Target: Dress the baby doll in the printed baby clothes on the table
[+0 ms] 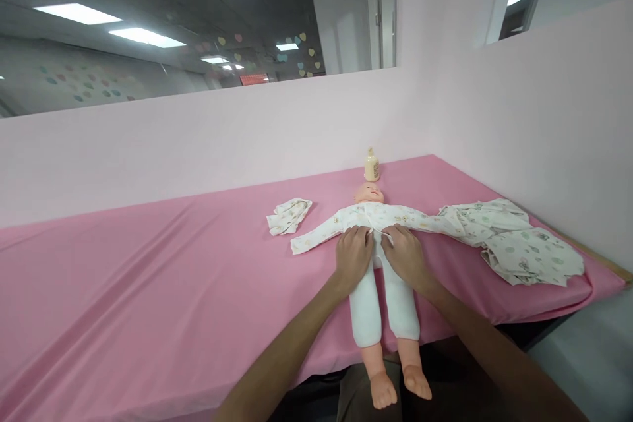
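A baby doll lies on its back, head away from me, with its bare feet over the near edge of the table. It wears a white printed top with long sleeves spread to both sides; its legs are white. At the doll's waist, my left hand is closed, its fingertips pinching a thin white tie of the top. Just beside it, my right hand is closed on another thin white tie. My fingers partly hide the ties and the lower front of the top.
The table has a pink cover. A small folded printed cloth lies left of the doll. Printed baby clothes are heaped at the right, touching the sleeve end. Behind the doll's head stands a cream pump bottle, near the wall.
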A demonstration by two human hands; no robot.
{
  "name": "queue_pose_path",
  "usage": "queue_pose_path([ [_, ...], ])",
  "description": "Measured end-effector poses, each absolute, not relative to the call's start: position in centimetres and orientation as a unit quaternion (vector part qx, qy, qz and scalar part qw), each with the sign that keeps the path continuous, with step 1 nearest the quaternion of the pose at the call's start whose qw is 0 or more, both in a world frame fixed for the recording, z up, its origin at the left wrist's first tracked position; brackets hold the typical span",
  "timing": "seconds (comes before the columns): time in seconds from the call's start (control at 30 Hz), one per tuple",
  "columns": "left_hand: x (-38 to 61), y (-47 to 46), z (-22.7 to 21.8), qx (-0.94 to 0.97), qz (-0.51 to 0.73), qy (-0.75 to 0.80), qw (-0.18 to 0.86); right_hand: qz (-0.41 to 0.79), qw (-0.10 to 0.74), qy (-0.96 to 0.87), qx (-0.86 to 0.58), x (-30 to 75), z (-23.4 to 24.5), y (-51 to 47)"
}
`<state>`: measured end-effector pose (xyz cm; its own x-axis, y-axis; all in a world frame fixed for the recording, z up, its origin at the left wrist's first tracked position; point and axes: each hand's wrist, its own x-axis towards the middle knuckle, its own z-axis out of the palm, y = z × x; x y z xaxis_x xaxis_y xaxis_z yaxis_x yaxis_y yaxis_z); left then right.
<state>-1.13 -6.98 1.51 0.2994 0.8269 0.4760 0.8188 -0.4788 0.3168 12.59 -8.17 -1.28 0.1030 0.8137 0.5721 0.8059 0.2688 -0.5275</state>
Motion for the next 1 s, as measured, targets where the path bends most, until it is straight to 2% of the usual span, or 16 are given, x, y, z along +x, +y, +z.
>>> queue_pose_path([
  [0.13,-1.4,-6.8,1.6,0.791,0.328,0.515,0.031,0.104,0.522,-0.615,-0.581,12.7,-1.0,-8.5],
  [0.23,-1.6,-6.8,1.5,0.776,0.357,0.52,0.008,0.139,0.552,-0.592,-0.57,12.5,-0.6,-9.0],
  [0.53,-1.8,-5.9,0.5,0.746,0.448,0.459,-0.18,0.099,0.592,-0.6,-0.529,12.2,-1.1,-9.1],
  [0.73,-1.5,-5.9,0.1,0.768,0.456,0.405,-0.195,0.156,0.592,-0.583,-0.534,12.1,-0.9,-9.3],
  [1.0,-1.2,-5.8,-0.3,0.796,0.429,0.383,-0.193,0.162,0.59,-0.584,-0.533,12.1,-1.1,-9.2],
])
